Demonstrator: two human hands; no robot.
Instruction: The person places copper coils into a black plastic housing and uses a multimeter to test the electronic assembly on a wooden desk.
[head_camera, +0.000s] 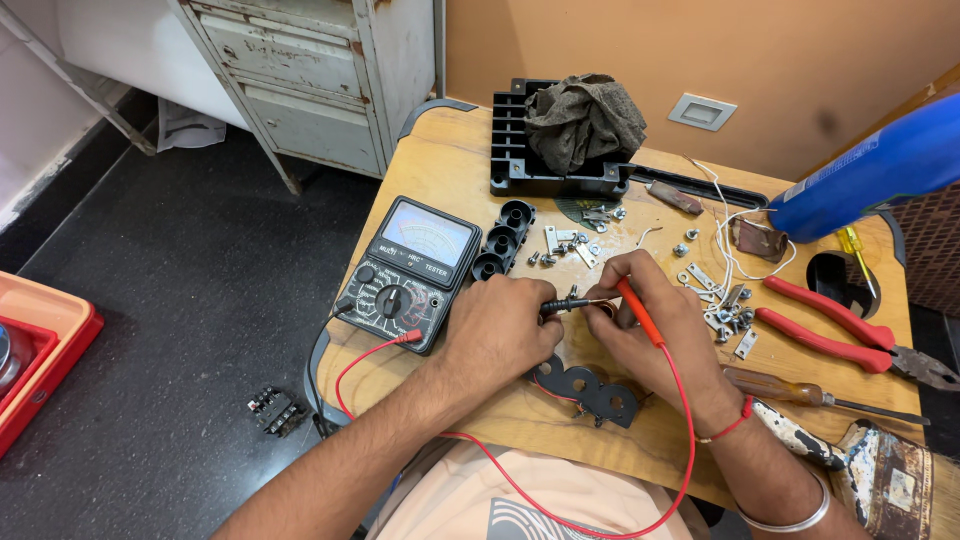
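The small copper-coloured part (604, 306) between the person's fingers is mostly covered by them, so its shape cannot be told. The flat black plastic piece with round holes (590, 388) lies partly under both wrists. The picture's right edge cuts off the blue plastic bottle (880, 172) and the red-handled pliers (850, 338). The scattered small metal screws (728, 318) are too small to tell apart.

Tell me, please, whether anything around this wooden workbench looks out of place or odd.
A small black terminal block lies on the dark floor, apart from the parts on the round wooden table. Loose silver screws and brackets lie scattered unsorted, and a crumpled grey rag sits atop the black slotted plastic housing.
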